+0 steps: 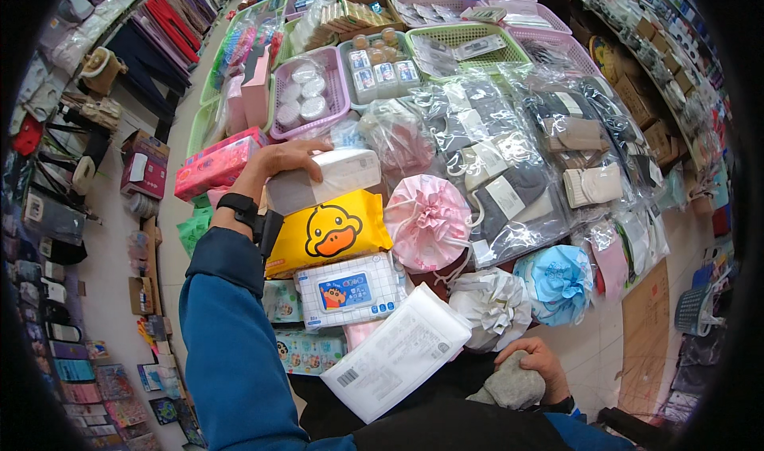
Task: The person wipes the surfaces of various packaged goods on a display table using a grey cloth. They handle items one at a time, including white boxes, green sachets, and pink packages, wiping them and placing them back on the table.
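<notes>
My left hand (288, 160) reaches over a white plastic-wrapped pack (352, 167), thumb on its front face and fingers along its top. Just in front of that pack stands a yellow wipes pack (334, 230) with a duck face. A white wipes pack with a blue lid label (347, 293) lies nearer. Another white pack bearing print and a barcode (397, 352) leans, tilted, at the table's near edge. Low on the right, my right hand (540, 361) grips a bunched grey cloth (514, 382).
Pink (428, 221), white (492, 308) and blue (555, 284) gathered drawstring bags sit along the front. Bagged dark garments (507, 194) lie behind them. Plastic baskets, including a purple one (343, 87), fill the back. A pink tissue pack (218, 161) is left of my left hand. Stocked shelves line both sides.
</notes>
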The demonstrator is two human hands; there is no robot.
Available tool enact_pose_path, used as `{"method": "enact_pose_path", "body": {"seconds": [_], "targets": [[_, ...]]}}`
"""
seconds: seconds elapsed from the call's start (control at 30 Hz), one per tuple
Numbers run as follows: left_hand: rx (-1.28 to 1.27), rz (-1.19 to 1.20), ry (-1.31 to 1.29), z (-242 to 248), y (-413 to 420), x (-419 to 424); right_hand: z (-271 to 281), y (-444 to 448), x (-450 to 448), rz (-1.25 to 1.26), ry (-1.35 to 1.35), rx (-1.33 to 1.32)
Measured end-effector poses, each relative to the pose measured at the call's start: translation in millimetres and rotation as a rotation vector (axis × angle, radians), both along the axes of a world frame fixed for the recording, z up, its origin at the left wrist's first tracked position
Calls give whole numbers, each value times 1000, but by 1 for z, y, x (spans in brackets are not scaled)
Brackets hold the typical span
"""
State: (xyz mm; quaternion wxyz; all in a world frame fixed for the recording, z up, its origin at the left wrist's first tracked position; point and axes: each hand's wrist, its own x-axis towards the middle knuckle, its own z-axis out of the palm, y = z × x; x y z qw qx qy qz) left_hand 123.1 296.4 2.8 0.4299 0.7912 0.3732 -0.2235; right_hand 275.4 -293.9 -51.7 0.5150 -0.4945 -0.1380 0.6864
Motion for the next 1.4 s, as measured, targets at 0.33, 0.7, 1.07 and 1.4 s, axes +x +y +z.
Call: {"method": "enact_pose_path", "body": {"seconds": [0.33,0.7,1.07,1.4], "targets": [[228,-240,-130,-56,-15,-4,-6,8,-3,-29,10,30],[390,-310,-14,-58,-19,-23,-9,14,-7,-29,8,38],[459,27,-424,-14,-57,-54,2,21,-24,18,-79,59],[409,-263,-659,50,-300,-136,7,57,-63,216,-558,106]]}}
